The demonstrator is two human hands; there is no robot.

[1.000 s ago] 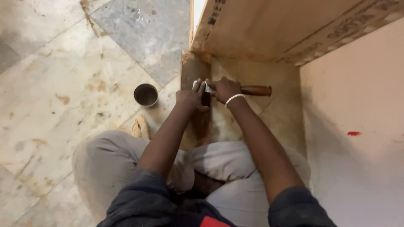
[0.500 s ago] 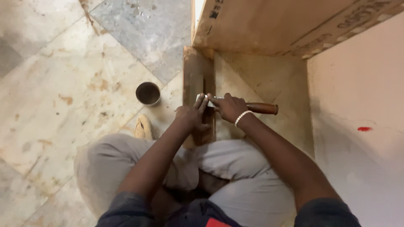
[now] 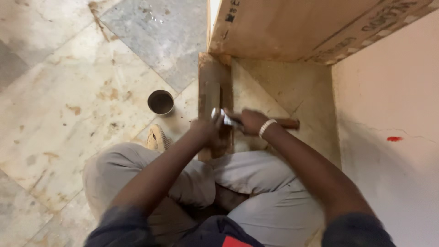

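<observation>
I sit cross-legged on a stone floor. A narrow brown wooden board (image 3: 214,87) lies flat ahead of my knees. My right hand (image 3: 249,121) grips a tool with a wooden handle (image 3: 287,123) and a metal head (image 3: 219,115), held sideways over the board. My left hand (image 3: 204,129) rests on the board beside the metal head, fingers curled; whether it pinches something is hidden. A white band circles my right wrist.
A small dark round cup (image 3: 160,101) stands on the marble floor to the left. A large plywood panel (image 3: 283,27) stands on edge at the back. A pale wall (image 3: 393,151) with a red mark closes the right side.
The view has shifted, so the hands sit lower in the frame. The tool and both hands have moved slightly down the board toward my knees.
</observation>
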